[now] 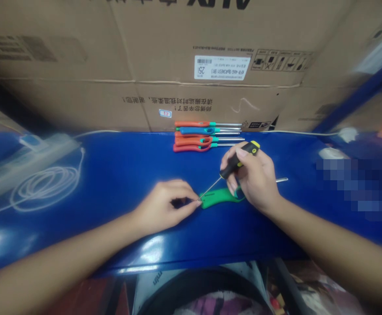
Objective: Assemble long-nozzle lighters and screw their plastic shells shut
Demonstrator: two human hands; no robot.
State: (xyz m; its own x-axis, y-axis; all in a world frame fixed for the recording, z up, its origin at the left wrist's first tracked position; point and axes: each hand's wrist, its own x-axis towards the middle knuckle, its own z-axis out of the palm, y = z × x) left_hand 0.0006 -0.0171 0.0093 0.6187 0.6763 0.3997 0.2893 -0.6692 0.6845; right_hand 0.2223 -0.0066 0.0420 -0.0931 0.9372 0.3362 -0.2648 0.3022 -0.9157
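A green lighter (pixel 220 197) lies flat on the blue table (pixel 122 162), its handle end to the left and its metal tube pointing right under my right hand. My right hand (pixel 255 177) grips a black and yellow screwdriver (pixel 235 164), held at a slant. The screwdriver's tip meets the left end of the green handle. My left hand (pixel 168 203) is beside that end, thumb and index finger pinched together close to the tip. Whatever may be between those fingertips is too small to make out.
Several orange, red and blue lighters (pixel 194 142) lie stacked behind my hands, against a large cardboard box (pixel 164 57). A coiled white cable (pixel 46 183) and power strip (pixel 53 151) sit at the left. White items (pixel 331 153) are at the right.
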